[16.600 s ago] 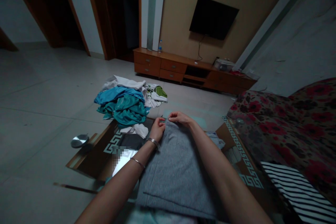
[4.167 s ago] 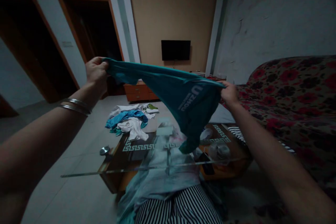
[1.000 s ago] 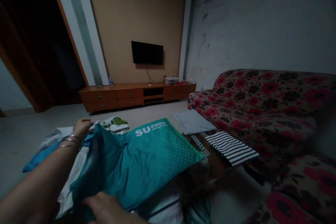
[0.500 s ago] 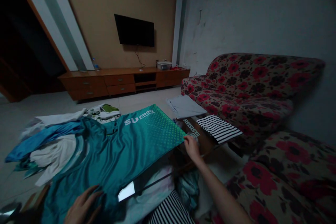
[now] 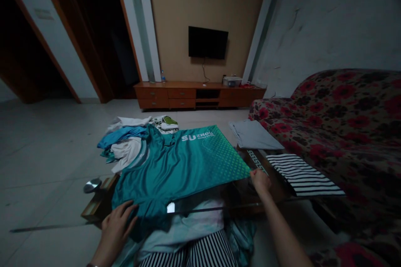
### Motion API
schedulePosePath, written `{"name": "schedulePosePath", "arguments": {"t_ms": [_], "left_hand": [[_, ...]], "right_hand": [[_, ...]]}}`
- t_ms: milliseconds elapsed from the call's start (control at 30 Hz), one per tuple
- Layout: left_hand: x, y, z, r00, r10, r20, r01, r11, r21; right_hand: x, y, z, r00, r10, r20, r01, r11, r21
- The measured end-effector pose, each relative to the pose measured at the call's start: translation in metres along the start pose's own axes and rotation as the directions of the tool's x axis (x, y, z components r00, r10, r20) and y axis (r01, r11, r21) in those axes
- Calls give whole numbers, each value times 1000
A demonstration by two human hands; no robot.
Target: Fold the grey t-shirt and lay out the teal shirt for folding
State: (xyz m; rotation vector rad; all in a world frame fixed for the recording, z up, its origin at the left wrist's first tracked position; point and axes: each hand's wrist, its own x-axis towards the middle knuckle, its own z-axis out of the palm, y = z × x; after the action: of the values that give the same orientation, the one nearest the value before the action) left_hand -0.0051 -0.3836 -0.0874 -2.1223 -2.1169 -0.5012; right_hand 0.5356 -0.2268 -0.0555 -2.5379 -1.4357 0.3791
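Observation:
A teal T-shirt (image 5: 188, 158) with white lettering lies spread across a low table, its hem to the right. My right hand (image 5: 260, 180) is closed on the near corner of the hem, which is drawn out into a point. By the near sleeve is my left hand (image 5: 118, 224), palm down, fingers apart and resting at the fabric's edge. The shirt's collar end meets a heap of loose clothes, with a white garment (image 5: 125, 150) and a blue garment (image 5: 123, 135) in it.
Right of the shirt, a folded grey garment (image 5: 255, 134) and a folded striped garment (image 5: 302, 173) lie on the table. A flowered sofa (image 5: 338, 112) stands along the right. A round metal object (image 5: 92, 185) sits at the table's left end. A low cabinet (image 5: 181, 96) is against the far wall.
The camera view has swung left and tilted, so things sit farther right in it. My right hand keeps its grip on the hem corner; my left hand stays by the sleeve.

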Motion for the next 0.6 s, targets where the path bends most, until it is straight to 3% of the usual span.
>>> {"name": "schedulePosePath", "arguments": {"t_ms": [100, 233, 333, 400, 500, 600], "left_hand": [[4, 1, -1, 999, -4, 37, 4, 1000, -2], [-2, 0, -12, 998, -45, 49, 48, 998, -51], [-8, -4, -25, 979, -204, 15, 205, 975, -85], [-8, -6, -34, 926, -378, -19, 376, 924, -73], [-3, -3, -42, 839, -544, -9, 543, 839, -19], [7, 9, -43, 849, -527, 33, 526, 850, 42]], "right_hand": [[-1, 19, -4, 999, -1, 40, 2, 1000, -29], [-7, 69, -2, 1000, -11, 11, 11, 1000, 24], [-8, 110, 3, 997, -4, -83, 15, 991, 136], [-7, 126, 5, 994, 40, -103, -16, 974, 228], [-12, 129, 5, 996, 88, -2, -77, 879, 471], [-23, 115, 6, 993, 90, 76, -118, 703, 701]]}}
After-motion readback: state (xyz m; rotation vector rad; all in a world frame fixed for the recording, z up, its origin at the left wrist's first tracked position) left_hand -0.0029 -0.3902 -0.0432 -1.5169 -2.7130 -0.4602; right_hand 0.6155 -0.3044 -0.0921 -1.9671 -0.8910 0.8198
